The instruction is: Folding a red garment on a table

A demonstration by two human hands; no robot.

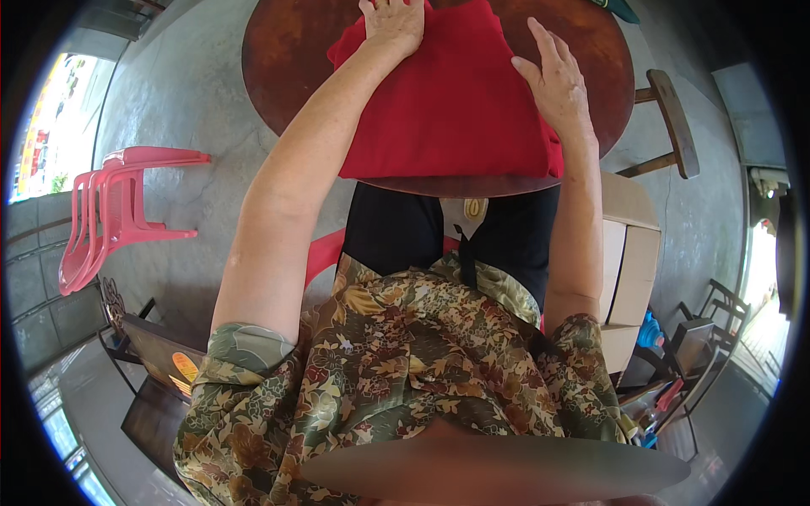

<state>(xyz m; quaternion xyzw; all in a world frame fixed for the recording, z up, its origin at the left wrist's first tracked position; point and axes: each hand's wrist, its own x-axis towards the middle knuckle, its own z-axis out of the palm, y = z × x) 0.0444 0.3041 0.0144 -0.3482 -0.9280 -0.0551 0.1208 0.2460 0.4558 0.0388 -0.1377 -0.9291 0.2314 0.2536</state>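
Folded red cloth (449,107) lies on a round brown table (285,69) in front of me, its near edge close to the table's rim. My left hand (395,25) rests on the far left part of the cloth, palm down; its fingertips are partly cut off by the top of the picture. At the cloth's right side is my right hand (554,79), fingers apart and holding nothing. Its wrist is over the cloth's right edge.
Stacked pink plastic chairs (126,209) stand at left. A wooden stool (674,123) is right of the table, and a cardboard box (633,253) stands beside my right forearm. Dark green material (620,9) lies at the table's far right edge.
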